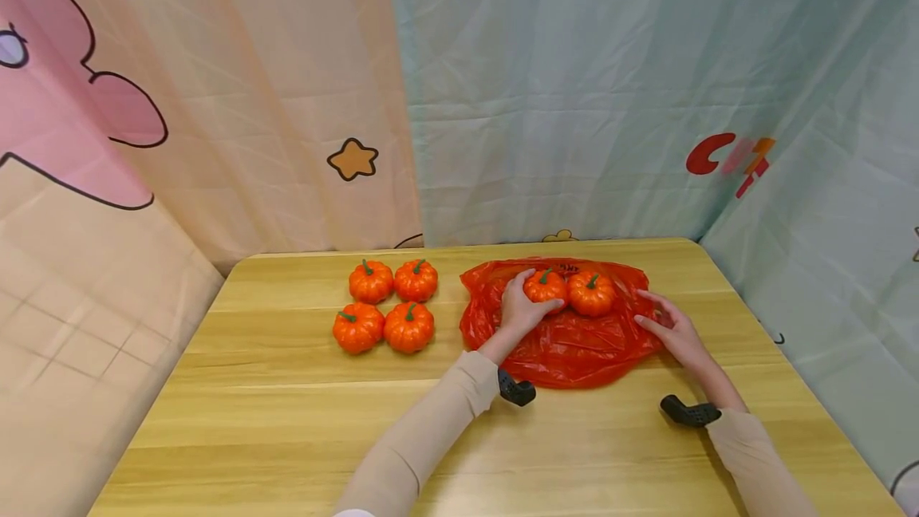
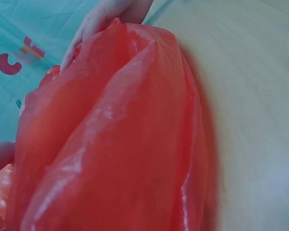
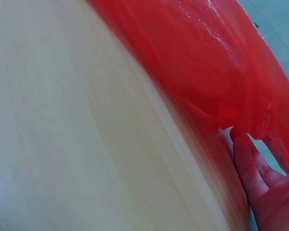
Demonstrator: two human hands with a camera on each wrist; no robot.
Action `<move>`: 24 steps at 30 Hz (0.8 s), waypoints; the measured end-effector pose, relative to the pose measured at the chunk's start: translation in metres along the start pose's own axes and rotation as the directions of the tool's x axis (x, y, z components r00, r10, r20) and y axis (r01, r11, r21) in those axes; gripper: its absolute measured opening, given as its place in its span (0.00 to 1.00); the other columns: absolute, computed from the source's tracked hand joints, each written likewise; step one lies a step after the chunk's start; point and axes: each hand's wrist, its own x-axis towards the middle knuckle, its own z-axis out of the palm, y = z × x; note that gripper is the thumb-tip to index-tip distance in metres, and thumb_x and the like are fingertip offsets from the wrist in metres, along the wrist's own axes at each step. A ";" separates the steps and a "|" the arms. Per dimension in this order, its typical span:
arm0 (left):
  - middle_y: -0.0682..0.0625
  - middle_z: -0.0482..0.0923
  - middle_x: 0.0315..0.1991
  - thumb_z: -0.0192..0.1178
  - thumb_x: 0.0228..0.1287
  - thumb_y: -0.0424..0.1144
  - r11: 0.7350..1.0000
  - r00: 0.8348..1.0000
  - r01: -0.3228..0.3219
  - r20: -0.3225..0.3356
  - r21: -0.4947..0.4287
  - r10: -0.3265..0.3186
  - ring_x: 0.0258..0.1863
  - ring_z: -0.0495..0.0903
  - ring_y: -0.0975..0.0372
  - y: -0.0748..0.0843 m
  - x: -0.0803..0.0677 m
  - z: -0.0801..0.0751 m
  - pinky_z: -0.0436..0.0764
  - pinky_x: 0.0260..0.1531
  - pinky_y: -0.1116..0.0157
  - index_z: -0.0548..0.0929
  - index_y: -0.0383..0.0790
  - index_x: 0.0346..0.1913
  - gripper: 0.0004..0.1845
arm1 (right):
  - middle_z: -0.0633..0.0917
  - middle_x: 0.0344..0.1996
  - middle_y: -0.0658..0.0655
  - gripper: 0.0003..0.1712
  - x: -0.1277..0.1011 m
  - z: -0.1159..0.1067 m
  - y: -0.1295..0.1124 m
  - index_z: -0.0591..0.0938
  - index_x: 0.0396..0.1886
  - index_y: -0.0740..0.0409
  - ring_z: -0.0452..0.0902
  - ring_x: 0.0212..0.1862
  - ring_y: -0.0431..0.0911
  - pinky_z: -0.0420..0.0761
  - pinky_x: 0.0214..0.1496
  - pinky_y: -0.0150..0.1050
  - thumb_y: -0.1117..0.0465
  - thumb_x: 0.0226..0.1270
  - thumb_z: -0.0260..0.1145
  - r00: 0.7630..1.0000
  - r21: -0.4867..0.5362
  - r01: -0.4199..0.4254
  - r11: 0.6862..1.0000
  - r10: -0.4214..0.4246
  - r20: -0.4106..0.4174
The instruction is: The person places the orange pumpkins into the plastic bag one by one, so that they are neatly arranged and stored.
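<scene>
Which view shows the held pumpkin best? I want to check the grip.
The head view: the left hand wraps the pumpkin on the red bag. Left wrist shows a sliver; right wrist shows none.

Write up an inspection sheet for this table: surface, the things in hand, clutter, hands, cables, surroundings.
Surface: wooden table, pale grain, no spills seen.
Things in hand: red plastic bag lying flat; two small pumpkins on it, the held pumpkin and the second pumpkin beside it.
Clutter: four loose pumpkins grouped in a square to the left of the bag.
Hands: left hand grips the held pumpkin; right hand rests, fingers straight, on the bag's right edge.
Cables: nothing seen.
Surroundings: printed cloth backdrop behind and on both sides.
</scene>
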 end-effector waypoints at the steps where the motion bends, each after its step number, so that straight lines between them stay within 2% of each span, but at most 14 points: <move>1: 0.42 0.70 0.61 0.75 0.48 0.44 1.000 1.000 -0.003 0.006 0.006 0.003 0.59 0.71 0.49 0.000 0.000 0.000 0.76 0.58 0.52 0.72 0.43 0.65 0.39 | 0.68 0.65 0.52 0.31 0.000 0.000 0.000 0.64 0.71 0.57 0.65 0.50 0.20 0.68 0.49 0.13 0.55 0.72 0.58 1.000 -0.004 -0.002 1.000 0.002 -0.001; 2: 0.42 0.71 0.61 0.75 0.48 0.44 1.000 1.000 -0.008 0.013 0.017 0.008 0.59 0.71 0.49 0.000 0.000 -0.001 0.75 0.58 0.52 0.72 0.43 0.65 0.39 | 0.68 0.64 0.48 0.31 0.000 0.000 0.000 0.64 0.71 0.57 0.65 0.50 0.20 0.68 0.49 0.13 0.55 0.72 0.58 1.000 -0.005 -0.002 1.000 0.002 -0.002; 5: 0.42 0.70 0.62 0.76 0.47 0.41 0.999 0.999 -0.024 0.044 0.042 0.022 0.59 0.70 0.49 0.001 0.000 -0.003 0.74 0.60 0.51 0.71 0.43 0.67 0.41 | 0.68 0.63 0.47 0.31 0.000 -0.001 -0.001 0.64 0.71 0.58 0.65 0.50 0.20 0.68 0.49 0.13 0.55 0.72 0.58 1.000 0.000 -0.002 1.000 0.002 0.001; 9: 0.41 0.68 0.63 0.76 0.45 0.37 0.998 0.998 -0.028 0.061 0.056 0.024 0.60 0.69 0.48 0.002 -0.002 -0.005 0.73 0.60 0.50 0.69 0.45 0.67 0.43 | 0.66 0.66 0.57 0.31 0.000 -0.001 -0.002 0.63 0.71 0.59 0.64 0.50 0.19 0.68 0.49 0.12 0.56 0.72 0.58 1.000 -0.001 -0.004 1.000 0.004 0.000; 12: 0.41 0.67 0.61 0.77 0.44 0.36 0.999 0.999 -0.024 0.041 0.037 0.022 0.59 0.70 0.48 0.002 -0.002 -0.004 0.74 0.59 0.50 0.69 0.44 0.66 0.43 | 0.66 0.66 0.60 0.31 0.000 -0.001 -0.002 0.63 0.70 0.62 0.64 0.50 0.19 0.68 0.49 0.12 0.58 0.71 0.59 1.000 -0.002 0.003 1.000 -0.003 -0.006; 14: 0.41 0.66 0.59 0.77 0.43 0.35 1.000 1.000 -0.019 0.020 0.021 0.018 0.58 0.71 0.48 0.001 -0.003 -0.003 0.74 0.59 0.50 0.68 0.42 0.64 0.42 | 0.67 0.65 0.58 0.31 0.000 -0.001 -0.002 0.63 0.70 0.63 0.65 0.49 0.19 0.68 0.48 0.12 0.59 0.71 0.59 1.000 0.007 0.012 1.000 -0.012 -0.009; 18: 0.42 0.66 0.56 0.78 0.41 0.36 1.000 1.000 -0.011 -0.022 0.013 0.011 0.56 0.71 0.50 -0.002 -0.003 -0.001 0.74 0.60 0.53 0.68 0.41 0.60 0.41 | 0.70 0.60 0.42 0.31 0.000 0.000 0.000 0.63 0.70 0.64 0.66 0.49 0.20 0.69 0.48 0.13 0.60 0.71 0.59 1.000 0.030 0.020 0.999 -0.020 -0.007; 20: 0.42 0.67 0.55 0.78 0.41 0.37 1.000 0.999 -0.015 -0.035 0.025 0.015 0.55 0.71 0.51 -0.004 -0.003 -0.001 0.74 0.60 0.54 0.68 0.40 0.59 0.40 | 0.69 0.59 0.40 0.31 0.000 0.000 0.000 0.63 0.70 0.64 0.67 0.48 0.20 0.70 0.48 0.14 0.60 0.71 0.59 1.000 0.034 0.016 0.999 -0.016 -0.004; 21: 0.42 0.68 0.55 0.78 0.41 0.37 0.999 0.999 -0.018 -0.039 0.032 0.019 0.55 0.71 0.51 -0.005 -0.003 -0.001 0.74 0.60 0.54 0.68 0.41 0.58 0.40 | 0.69 0.59 0.40 0.31 0.000 0.000 0.000 0.63 0.70 0.65 0.67 0.48 0.20 0.70 0.47 0.14 0.60 0.71 0.59 1.000 0.032 0.012 0.999 -0.012 -0.003; 24: 0.43 0.69 0.55 0.78 0.42 0.38 0.999 0.999 -0.026 -0.039 0.034 0.028 0.56 0.71 0.51 -0.006 -0.004 0.000 0.74 0.60 0.54 0.68 0.41 0.58 0.39 | 0.68 0.64 0.54 0.32 0.000 0.000 0.000 0.63 0.70 0.64 0.66 0.48 0.20 0.70 0.47 0.13 0.58 0.71 0.58 1.000 0.012 -0.006 1.000 0.006 -0.002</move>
